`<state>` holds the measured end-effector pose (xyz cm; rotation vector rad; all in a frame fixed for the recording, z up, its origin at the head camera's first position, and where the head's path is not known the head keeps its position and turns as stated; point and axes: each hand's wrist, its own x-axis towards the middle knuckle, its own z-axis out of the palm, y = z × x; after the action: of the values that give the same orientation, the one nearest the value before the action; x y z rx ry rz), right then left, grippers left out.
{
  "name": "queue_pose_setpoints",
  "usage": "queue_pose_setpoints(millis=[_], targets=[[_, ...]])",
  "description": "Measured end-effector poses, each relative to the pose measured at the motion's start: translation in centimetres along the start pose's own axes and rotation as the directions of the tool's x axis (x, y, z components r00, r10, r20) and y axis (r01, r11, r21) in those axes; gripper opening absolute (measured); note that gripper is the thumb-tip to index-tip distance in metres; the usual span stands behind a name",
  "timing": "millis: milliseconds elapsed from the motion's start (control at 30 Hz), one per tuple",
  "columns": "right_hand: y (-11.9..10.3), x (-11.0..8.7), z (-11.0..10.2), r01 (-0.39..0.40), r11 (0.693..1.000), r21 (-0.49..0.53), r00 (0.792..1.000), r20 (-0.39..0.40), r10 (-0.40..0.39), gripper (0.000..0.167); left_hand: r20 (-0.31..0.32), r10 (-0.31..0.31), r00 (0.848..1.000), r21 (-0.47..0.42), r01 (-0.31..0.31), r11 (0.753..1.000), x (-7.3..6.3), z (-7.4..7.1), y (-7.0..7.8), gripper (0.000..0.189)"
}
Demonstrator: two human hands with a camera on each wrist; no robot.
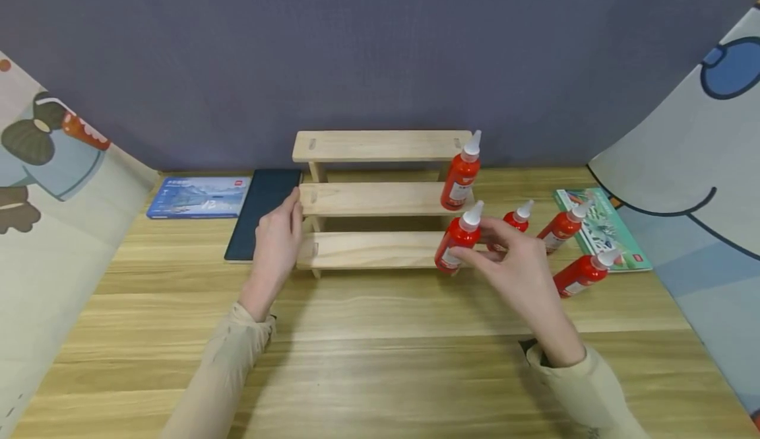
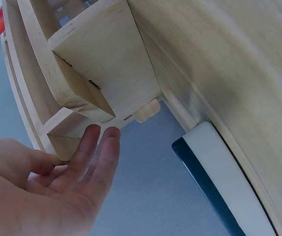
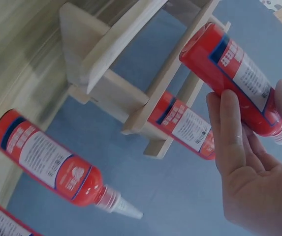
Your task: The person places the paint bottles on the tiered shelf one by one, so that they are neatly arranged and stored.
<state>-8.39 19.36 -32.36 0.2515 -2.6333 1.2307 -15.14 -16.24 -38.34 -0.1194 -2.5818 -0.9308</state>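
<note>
My right hand (image 1: 516,261) pinches a red squeeze bottle (image 3: 236,73) with a white pointed nozzle between thumb and fingers. Its base shows in the right wrist view, tilted and seemingly raised over the right end of the lowest shelf. That shelf belongs to a three-step wooden rack (image 1: 380,198). On the middle step's right end stands another red bottle (image 1: 459,181). My left hand (image 1: 278,234) holds the rack's left side, thumb and fingers around a board's end (image 2: 64,147) in the left wrist view.
Three more red bottles (image 1: 561,231) stand on the table right of the rack, one partly behind my right hand. A green book (image 1: 611,228) lies beyond them. Left of the rack lie a dark flat case (image 1: 252,221) and a blue box (image 1: 198,197). A grey partition (image 1: 380,49) rises behind.
</note>
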Motion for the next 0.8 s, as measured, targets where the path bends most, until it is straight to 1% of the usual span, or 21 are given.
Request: queue_pose_setpoints(millis=[233,367,567,667,800], targets=[[-0.4,0.5,1.1,0.002,0.998,0.068,0.999,0.034,-0.004,0.044,-0.005,0.009,1.000,0.007,-0.009,1.000,-0.1,0.0,-0.1,0.041],[-0.9,0.8,1.5,0.006,0.996,0.085,0.999,0.040,-0.009,0.044,-0.009,0.014,1.000,0.009,-0.014,1.000,-0.1,-0.1,-0.1,0.041],[-1.7,1.5,2.0,-0.021,0.993,0.113,0.998,0.061,0.015,0.046,-0.001,0.008,1.000,0.005,-0.008,1.000,-0.1,-0.1,-0.1,0.041],[-2.1,1.8,2.2,-0.018,0.992,0.124,0.998,0.060,0.010,0.046,0.009,0.002,1.000,0.004,-0.002,1.000,-0.1,-0.1,0.0,0.041],[-2.4,2.4,2.7,0.008,0.993,0.120,0.999,0.044,-0.013,0.045,0.013,0.000,1.000,0.005,0.000,1.000,0.0,-0.1,-0.1,0.041]])
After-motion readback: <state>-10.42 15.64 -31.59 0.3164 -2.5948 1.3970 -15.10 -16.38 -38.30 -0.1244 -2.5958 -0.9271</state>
